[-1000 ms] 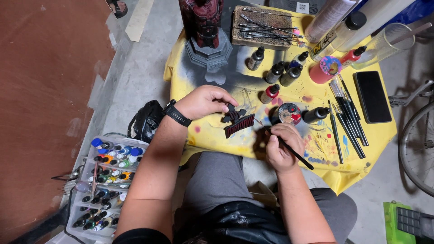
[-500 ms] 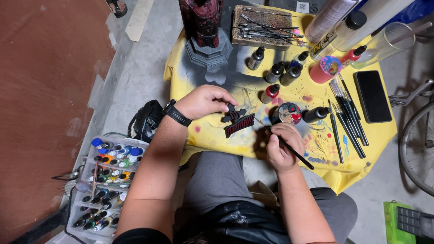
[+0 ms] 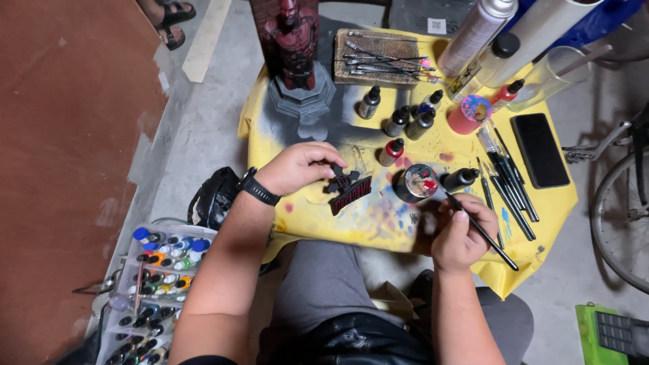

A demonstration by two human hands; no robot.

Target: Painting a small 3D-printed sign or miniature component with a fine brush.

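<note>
Yellow table (image 3: 541, 203), paint-spattered.
My left hand (image 3: 297, 167) pinches the dark model part (image 3: 346, 189); my right hand (image 3: 461, 233) grips a brush (image 3: 481, 231) (tip at the paint pot (image 3: 416, 182)).

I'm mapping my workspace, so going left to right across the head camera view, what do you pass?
Clear box of paint bottles → black wristwatch → left hand holding a small dark piece → round paint pot → right hand holding a brush → black phone → bicycle wheel.
</note>
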